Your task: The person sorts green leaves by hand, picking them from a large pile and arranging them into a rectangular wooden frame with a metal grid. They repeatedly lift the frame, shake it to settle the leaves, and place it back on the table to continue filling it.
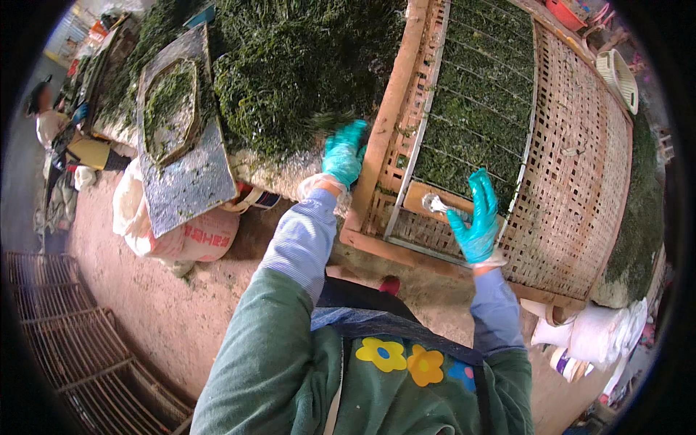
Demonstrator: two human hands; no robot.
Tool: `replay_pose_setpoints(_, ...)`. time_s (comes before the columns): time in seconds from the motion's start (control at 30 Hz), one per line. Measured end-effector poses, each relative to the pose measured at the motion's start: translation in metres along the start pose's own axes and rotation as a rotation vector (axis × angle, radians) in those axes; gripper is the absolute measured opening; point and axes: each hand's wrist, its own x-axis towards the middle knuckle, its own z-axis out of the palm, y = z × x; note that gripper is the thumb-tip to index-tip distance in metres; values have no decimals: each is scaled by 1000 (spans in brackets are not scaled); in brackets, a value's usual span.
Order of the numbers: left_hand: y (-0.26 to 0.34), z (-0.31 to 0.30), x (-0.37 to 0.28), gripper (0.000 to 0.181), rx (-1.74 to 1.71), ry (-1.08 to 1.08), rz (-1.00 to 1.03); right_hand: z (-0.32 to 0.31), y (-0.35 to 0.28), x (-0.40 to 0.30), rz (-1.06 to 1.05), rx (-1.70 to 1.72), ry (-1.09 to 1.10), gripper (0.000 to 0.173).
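Note:
My left hand (346, 155), in a teal glove, is at the near edge of a large heap of dark green seaweed-like plant matter (283, 81). A blurred tuft of it lies by the fingertips; whether the fingers grip any cannot be told. My right hand (478, 220), also gloved, is raised palm inward with thumb and fingers apart. Beside its thumb is a wooden block (414, 198) with a pale knobbed handle (436, 204), at the near end of a long metal frame (411, 168). Crossbars divide the frame, and chopped greens (478, 103) fill its sections.
The frame lies on a woven slatted mat (576, 163) with a wooden border (380, 125). Left of the heap, a grey board (190, 187) carries a polygonal mould. White sacks (190, 234) and a metal rack (70, 337) stand below. Another person (54, 122) works far left.

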Motion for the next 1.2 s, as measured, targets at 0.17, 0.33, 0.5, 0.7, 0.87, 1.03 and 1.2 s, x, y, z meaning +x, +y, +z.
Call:
replay_pose_setpoints(0.17,18,-60,-1,40,-532,211,-20,94,-100,43,90,71,-49,80)
replay_pose_setpoints(0.33,-19,-136,-23,40,-588,276,6,222,-132,125,353,26,-200,108)
replay_pose_setpoints(0.5,-59,-193,-37,49,-115,164,218,278,-89,226,361,-325,-562,93)
replay_pose_setpoints(0.7,-66,-199,-25,47,-239,166,266,314,-15,250,315,-225,-307,32)
replay_pose_setpoints(0.87,-72,-216,-1,43,-526,158,15,268,-48,250,185,-102,-170,33)
replay_pose_setpoints(1.03,-37,-246,45,37,-818,209,10,215,-95,284,-38,-201,-110,28)
replay_pose_setpoints(1.2,19,-284,96,35,-810,143,130,157,-135,303,-151,-288,-115,27)
